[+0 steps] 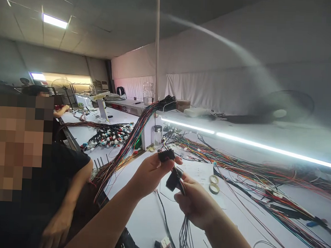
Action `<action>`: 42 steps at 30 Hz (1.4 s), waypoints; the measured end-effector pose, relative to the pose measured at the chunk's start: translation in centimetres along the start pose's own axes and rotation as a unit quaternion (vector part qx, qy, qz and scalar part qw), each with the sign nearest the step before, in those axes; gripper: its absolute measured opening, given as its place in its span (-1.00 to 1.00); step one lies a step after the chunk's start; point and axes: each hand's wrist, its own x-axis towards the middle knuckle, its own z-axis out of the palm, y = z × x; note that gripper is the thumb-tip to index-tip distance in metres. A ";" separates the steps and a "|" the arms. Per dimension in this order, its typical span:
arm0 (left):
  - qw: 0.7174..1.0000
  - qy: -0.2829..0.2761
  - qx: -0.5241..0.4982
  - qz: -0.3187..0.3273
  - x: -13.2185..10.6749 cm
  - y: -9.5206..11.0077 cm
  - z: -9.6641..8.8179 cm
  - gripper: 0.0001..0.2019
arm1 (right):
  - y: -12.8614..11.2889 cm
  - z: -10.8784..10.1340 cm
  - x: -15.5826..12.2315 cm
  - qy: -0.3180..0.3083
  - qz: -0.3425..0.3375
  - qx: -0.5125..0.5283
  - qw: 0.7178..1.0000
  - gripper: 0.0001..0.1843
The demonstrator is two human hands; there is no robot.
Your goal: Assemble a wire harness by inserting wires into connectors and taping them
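My left hand [151,174] is closed around a black multi-pin connector [166,155], gripped between thumb and fingers. Just below and to the right, my right hand [197,202] is closed on a bundle of dark wires [182,186]. A wide black piece [173,179] sits by this bundle at the right fingertips; whether it is tape or a cover I cannot tell. Loose ends of dark wires [186,236] hang down below my right hand. Near the bottom edge lies a white connector [165,243] beside a black one.
Two tape rolls [214,188] rest on the table right of my hands. Long wire bundles [252,163] stretch along the right side under a light strip [242,141]. A glass jar [157,137] stands ahead. Close on my left sits a person [67,193].
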 end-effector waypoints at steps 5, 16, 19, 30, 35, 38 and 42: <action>0.992 0.029 0.121 0.013 1.0 0.8 0.0 -0.74 | 0.2 -0.8 -1.2 0.060 -0.222 -0.057 0.972 -0.56; 0.983 0.103 -0.148 -0.035 1.7 -1.2 1.8 -0.74 | 1.7 -0.7 -0.4 0.099 -0.058 0.123 0.986 -0.75; 0.970 0.097 -0.205 -0.093 1.9 -2.1 2.2 -0.70 | 2.0 -0.6 0.2 0.066 -0.006 0.203 0.977 -0.71; 0.976 0.040 -0.189 -0.098 0.2 -4.0 3.7 -0.77 | 2.1 -1.6 0.4 0.035 0.058 0.184 0.981 -0.84; 0.991 -0.063 -0.060 -0.104 0.8 -1.7 2.2 -0.73 | 1.4 -2.8 -0.7 -0.132 0.253 0.132 0.949 -0.86; 0.992 -0.068 0.078 -0.072 0.8 -0.9 2.1 -0.70 | 1.7 -2.5 -1.8 -0.088 0.122 0.131 0.980 -0.73; 0.990 -0.028 0.128 -0.055 0.6 -0.6 2.8 -0.71 | 2.6 -2.3 -2.5 -0.019 -0.083 0.130 0.988 -0.57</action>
